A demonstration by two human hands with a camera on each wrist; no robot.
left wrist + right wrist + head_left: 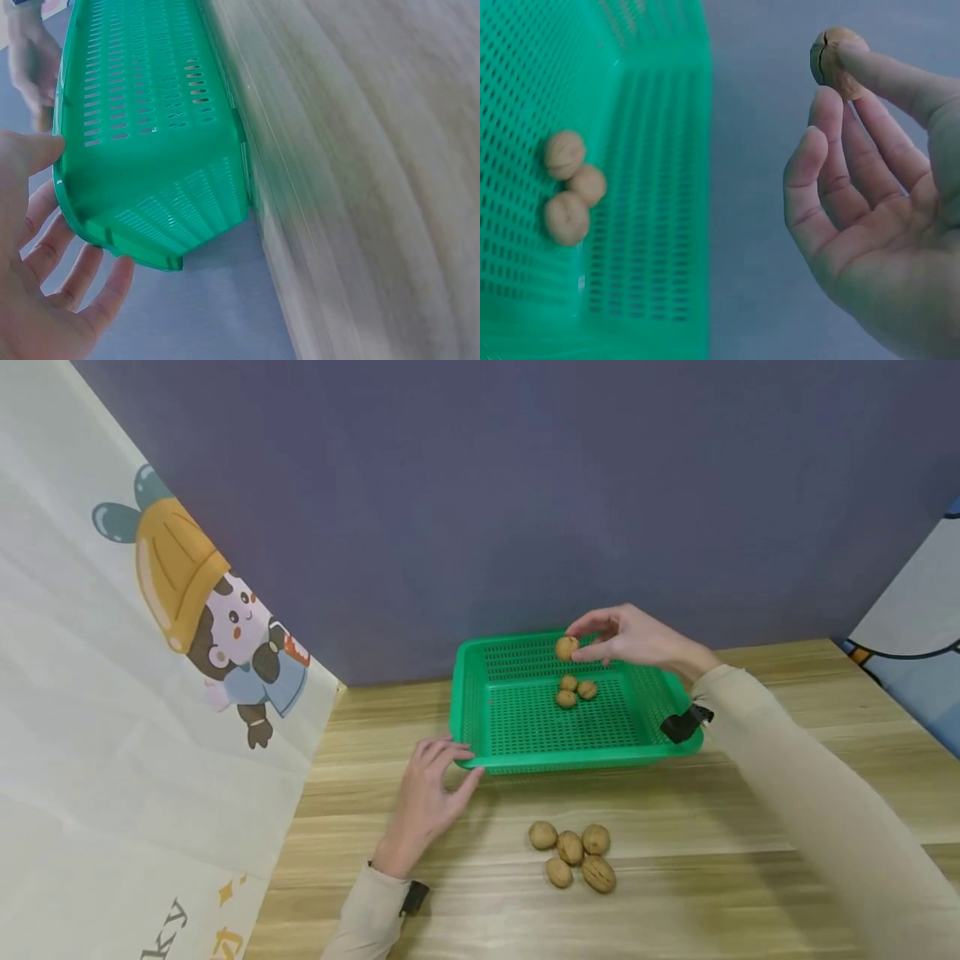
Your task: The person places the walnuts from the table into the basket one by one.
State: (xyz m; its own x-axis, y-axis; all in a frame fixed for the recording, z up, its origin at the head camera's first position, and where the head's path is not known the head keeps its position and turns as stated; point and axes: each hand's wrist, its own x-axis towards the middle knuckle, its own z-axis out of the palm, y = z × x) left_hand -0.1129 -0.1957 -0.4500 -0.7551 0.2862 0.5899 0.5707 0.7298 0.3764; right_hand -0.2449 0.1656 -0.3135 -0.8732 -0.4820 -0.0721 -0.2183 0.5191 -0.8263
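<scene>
A walnut is pinched between the thumb and fingers of my right hand, held above the far side of a green basket. The right wrist view shows a dark crack in this walnut. Three walnuts lie together on the basket's perforated floor. My left hand holds the basket's near left corner, its thumb and fingers on either side of the rim. Several more walnuts sit in a cluster on the wooden table in front of the basket.
The wooden table ends at a dark blue-grey wall behind the basket. A white sheet with a cartoon figure hangs along the left side. Another printed sheet is at the right edge.
</scene>
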